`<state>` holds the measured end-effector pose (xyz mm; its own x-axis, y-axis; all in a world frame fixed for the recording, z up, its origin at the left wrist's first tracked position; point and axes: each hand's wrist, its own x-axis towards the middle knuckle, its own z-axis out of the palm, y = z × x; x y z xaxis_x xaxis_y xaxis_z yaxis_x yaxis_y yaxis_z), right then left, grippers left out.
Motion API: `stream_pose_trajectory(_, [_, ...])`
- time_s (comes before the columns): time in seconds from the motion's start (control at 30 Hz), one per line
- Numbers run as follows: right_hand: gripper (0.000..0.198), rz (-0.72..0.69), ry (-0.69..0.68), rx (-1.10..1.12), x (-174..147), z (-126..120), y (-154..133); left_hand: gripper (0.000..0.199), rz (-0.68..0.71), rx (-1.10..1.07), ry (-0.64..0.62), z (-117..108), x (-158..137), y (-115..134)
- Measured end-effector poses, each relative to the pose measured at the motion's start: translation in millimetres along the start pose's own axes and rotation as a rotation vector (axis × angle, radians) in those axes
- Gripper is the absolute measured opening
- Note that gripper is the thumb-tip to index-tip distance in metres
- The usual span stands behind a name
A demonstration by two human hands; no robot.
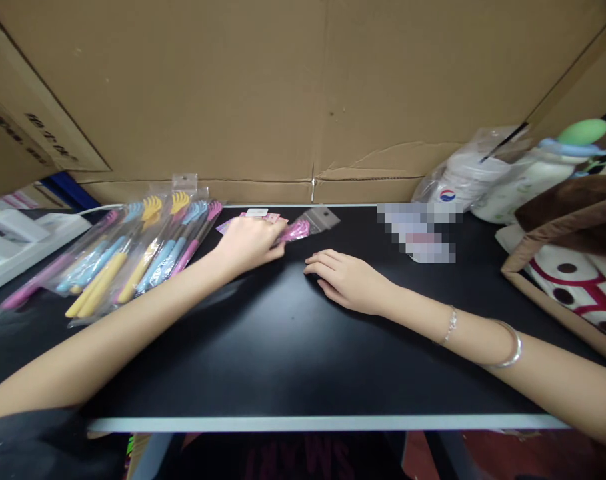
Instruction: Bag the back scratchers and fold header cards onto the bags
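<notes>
Black table [293, 363] | left hand [250, 241]: holding pink packet [297, 231] | right hand [351, 283]: nearby

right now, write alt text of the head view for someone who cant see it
A person's left hand holds a pink packaged item near the back of a black table; the right hand, fingers slightly curled, is nearby. Bagged back scratchers lie on the left, with a bagged cup and a bottle on the right.

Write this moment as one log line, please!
left hand: holds pink scratcher | right hand: empty | other scratchers: bagged, on table, left
</notes>
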<state>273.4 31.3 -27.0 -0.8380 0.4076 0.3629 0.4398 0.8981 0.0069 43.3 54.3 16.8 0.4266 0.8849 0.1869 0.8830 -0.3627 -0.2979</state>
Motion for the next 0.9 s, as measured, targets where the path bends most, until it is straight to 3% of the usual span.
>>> stream_pose_trajectory(0.17, [0.026, 0.003, -0.012, -0.026, 1, 0, -1, 0.027, 0.165, -0.033, 0.030, 13, -9, 21])
stream_pose_trajectory(0.47, [0.027, 0.023, 0.030, -0.048, 0, -2, -2, 0.044, 0.174, -0.084, 0.070, 19, -14, 19])
stream_pose_trajectory(0.6, [0.027, 0.018, 0.025, -0.064, 0, -2, -2, 0.048, 0.139, -0.055, 0.045, 10, -17, 18])
stream_pose_trajectory(0.77, [0.026, -0.005, 0.040, -0.105, 1, -2, -3, 0.034, 0.104, 0.020, -0.080, -9, -20, 19])
stream_pose_trajectory(0.9, [0.026, -0.031, 0.073, -0.092, 2, 0, -1, 0.026, 0.130, 0.061, -0.082, -11, -22, 20])
